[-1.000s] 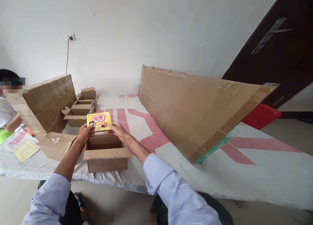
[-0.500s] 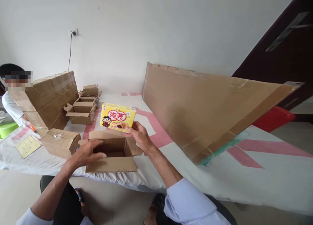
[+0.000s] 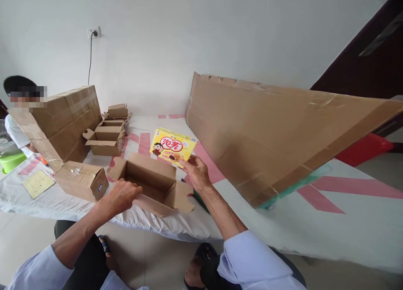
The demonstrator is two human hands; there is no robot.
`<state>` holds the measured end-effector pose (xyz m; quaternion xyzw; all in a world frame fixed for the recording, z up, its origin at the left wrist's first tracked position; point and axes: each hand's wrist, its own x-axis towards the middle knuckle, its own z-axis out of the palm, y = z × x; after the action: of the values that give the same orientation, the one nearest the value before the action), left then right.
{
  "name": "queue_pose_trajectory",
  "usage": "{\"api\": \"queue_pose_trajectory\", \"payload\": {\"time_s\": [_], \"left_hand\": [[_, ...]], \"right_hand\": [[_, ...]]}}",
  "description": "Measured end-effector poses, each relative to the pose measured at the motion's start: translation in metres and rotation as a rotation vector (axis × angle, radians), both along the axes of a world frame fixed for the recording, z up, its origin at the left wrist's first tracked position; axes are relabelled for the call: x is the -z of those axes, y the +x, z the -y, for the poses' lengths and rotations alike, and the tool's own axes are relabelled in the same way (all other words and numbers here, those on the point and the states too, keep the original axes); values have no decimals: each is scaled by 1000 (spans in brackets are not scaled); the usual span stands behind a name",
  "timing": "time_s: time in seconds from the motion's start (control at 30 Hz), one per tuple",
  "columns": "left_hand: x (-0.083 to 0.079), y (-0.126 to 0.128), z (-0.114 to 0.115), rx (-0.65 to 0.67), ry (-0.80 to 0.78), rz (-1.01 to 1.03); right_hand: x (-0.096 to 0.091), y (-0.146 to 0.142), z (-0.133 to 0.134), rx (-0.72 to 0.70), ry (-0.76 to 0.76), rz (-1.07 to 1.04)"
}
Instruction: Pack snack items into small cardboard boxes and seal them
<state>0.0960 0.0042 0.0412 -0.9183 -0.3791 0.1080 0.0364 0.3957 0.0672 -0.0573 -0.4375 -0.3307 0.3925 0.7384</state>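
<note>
My right hand (image 3: 198, 173) pinches the lower right corner of a yellow snack box (image 3: 166, 150), which is tilted with its printed front towards me. Below and to the left of it, an open cardboard box (image 3: 149, 163) with raised flaps sits askew at the table's front edge. I see only bare cardboard in the visible part of its inside. My left hand (image 3: 125, 194) is closed on the near left wall of this box, the fingertips bent over its rim. A dark green thing (image 3: 201, 201) shows partly behind my right wrist.
A taped carton (image 3: 80, 178) and a yellow sheet (image 3: 38, 184) lie at left. Stacked cartons (image 3: 64, 126) stand behind them, with a person (image 3: 17, 128) beyond. Several open boxes (image 3: 105, 145) line the back. A large cardboard panel (image 3: 267, 134) leans across the right side.
The snack box has moved right with my right hand. My left hand has closed on the open box's wall, and the box has turned and shifted right. The view has shifted slightly.
</note>
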Motion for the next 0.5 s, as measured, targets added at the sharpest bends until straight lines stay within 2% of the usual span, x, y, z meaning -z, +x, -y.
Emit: {"api": "queue_pose_trajectory", "payload": {"time_s": [0.13,0.23,0.37,0.5], "left_hand": [[-15,-3,-40,134,239,20],[-33,-19,-75,131,318,22],[-51,-57,-109,21,265,14],[-60,-96,-119,-144,169,-19]], "right_hand": [[10,11,-12,128,-35,-54],[21,13,-20,153,-102,-21],[37,0,-32,55,-169,140],[46,-34,-52,-75,-159,234]]}}
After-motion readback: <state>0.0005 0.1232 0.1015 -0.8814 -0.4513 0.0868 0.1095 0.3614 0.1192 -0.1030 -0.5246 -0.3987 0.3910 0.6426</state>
